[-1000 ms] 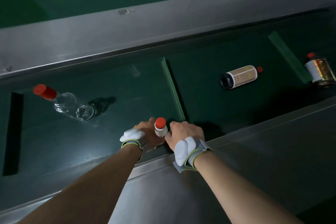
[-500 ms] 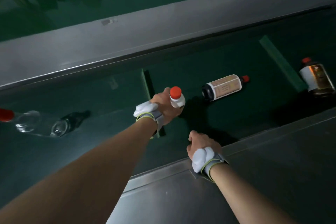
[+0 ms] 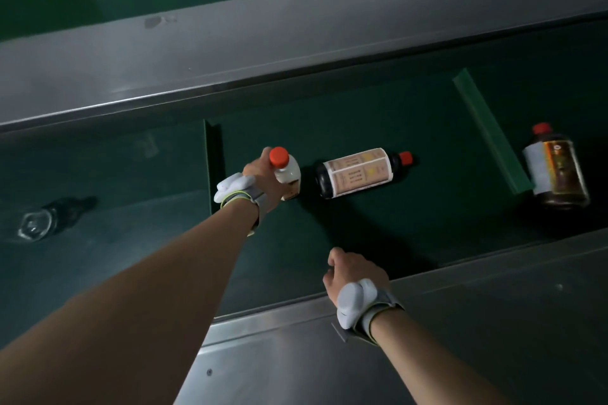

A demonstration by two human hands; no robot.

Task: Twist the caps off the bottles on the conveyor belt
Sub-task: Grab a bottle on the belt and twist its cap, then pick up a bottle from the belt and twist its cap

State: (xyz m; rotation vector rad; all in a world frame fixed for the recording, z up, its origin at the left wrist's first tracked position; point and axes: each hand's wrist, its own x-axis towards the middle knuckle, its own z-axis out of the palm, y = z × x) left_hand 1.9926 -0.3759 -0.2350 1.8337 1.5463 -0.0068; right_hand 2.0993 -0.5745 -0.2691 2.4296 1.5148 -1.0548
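One white bottle (image 3: 288, 174), red cap (image 3: 279, 156) on, is being gripped by the left hand (image 3: 261, 176) beside a dark labelled bottle (image 3: 358, 173). The right hand (image 3: 357, 271) is hovering nearer; I cannot tell its grip.

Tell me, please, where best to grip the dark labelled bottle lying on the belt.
The dark bottle lies on its side, red cap pointing right: probably grip its labelled body from above, fingers across it, leaving the cap free to twist.
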